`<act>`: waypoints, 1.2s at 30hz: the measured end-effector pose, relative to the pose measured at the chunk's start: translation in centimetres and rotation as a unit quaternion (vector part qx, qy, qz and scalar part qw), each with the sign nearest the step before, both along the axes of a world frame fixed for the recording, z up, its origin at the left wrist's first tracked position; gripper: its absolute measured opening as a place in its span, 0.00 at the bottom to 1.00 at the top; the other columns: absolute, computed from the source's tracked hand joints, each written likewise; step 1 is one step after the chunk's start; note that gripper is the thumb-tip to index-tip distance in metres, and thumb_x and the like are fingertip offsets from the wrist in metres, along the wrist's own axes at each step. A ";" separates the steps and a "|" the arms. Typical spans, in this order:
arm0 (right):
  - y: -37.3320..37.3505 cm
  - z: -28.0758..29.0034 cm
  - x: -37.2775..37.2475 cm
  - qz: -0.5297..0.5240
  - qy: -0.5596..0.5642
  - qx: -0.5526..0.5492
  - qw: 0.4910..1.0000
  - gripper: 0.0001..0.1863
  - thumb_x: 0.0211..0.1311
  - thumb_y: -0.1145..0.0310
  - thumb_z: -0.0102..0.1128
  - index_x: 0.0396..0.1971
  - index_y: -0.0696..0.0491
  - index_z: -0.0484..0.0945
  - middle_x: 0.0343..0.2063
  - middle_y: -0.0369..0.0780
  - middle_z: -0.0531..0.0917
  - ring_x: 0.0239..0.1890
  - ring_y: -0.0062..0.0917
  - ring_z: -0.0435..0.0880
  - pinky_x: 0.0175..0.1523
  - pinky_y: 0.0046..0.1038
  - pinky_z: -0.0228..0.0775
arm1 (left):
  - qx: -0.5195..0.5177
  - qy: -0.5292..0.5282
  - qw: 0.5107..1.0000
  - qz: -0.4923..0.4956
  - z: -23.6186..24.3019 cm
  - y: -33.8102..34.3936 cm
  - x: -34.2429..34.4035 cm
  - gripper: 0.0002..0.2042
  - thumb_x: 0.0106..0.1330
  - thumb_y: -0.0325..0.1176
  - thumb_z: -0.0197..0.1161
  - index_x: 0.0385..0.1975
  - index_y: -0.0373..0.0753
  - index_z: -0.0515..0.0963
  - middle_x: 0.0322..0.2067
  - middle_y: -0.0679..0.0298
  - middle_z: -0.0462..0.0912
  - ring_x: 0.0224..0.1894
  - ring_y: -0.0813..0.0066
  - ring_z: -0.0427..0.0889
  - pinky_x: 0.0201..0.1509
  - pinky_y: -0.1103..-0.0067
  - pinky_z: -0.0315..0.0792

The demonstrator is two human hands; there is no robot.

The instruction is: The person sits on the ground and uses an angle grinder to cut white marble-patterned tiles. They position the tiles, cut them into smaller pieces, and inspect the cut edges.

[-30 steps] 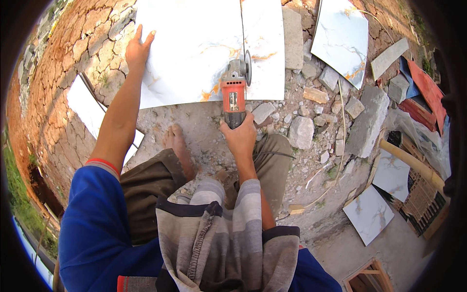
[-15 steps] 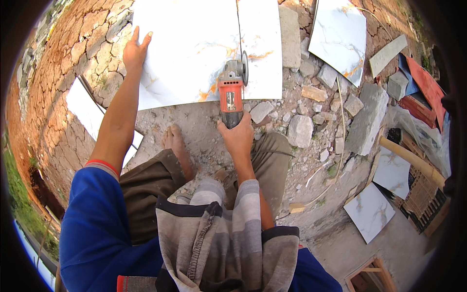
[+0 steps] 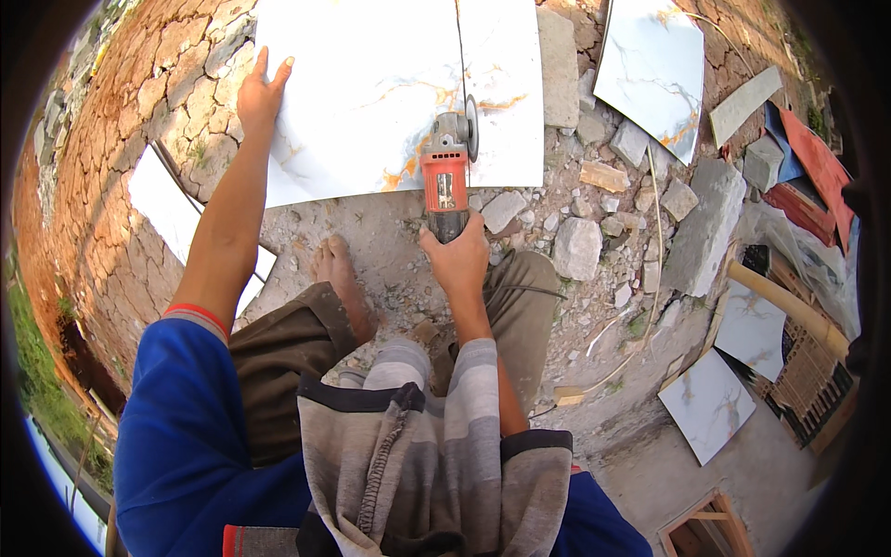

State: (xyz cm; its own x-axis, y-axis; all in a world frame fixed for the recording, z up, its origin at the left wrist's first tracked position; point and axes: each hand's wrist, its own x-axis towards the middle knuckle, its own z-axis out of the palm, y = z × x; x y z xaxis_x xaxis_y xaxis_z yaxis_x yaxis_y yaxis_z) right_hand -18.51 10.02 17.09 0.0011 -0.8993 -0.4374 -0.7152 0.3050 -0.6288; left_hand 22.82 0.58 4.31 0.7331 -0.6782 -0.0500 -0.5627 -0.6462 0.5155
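A large white marble-patterned tile (image 3: 343, 130) with gold veins lies before me, a dark straight line running along it toward its right side. My right hand (image 3: 459, 252) is wrapped round the rear of a red and grey angle grinder (image 3: 445, 181). The grinder's upright disc (image 3: 472, 127) stands at that line; whether it is spinning cannot be told. At the tile's left edge, my left hand (image 3: 261, 93) rests with thumb and a finger stretched apart. Its other fingers are hidden.
Broken stone (image 3: 576, 249) and rubble lie to the right, with a thin cable (image 3: 657, 223) across them. Another marble tile (image 3: 652, 70) is at the far right. My bare foot (image 3: 339, 283) is close to the big tile's near edge. Tile offcuts (image 3: 167, 200) lie left.
The grinder and my right hand have shifted very slightly right in the picture, as have the tile and rubble. Both hands keep the same hold and posture.
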 end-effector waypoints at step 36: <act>2.6 0.5 -1.5 -0.003 0.028 0.029 0.999 0.38 0.49 0.59 0.77 0.58 0.62 0.70 0.42 0.56 0.85 0.46 0.52 0.85 0.52 0.45 0.75 | -0.004 0.007 1.000 0.005 0.0 -0.1 -0.1 0.42 0.62 0.74 0.60 0.73 0.58 0.70 0.48 0.48 0.87 0.53 0.50 0.85 0.56 0.59 0.77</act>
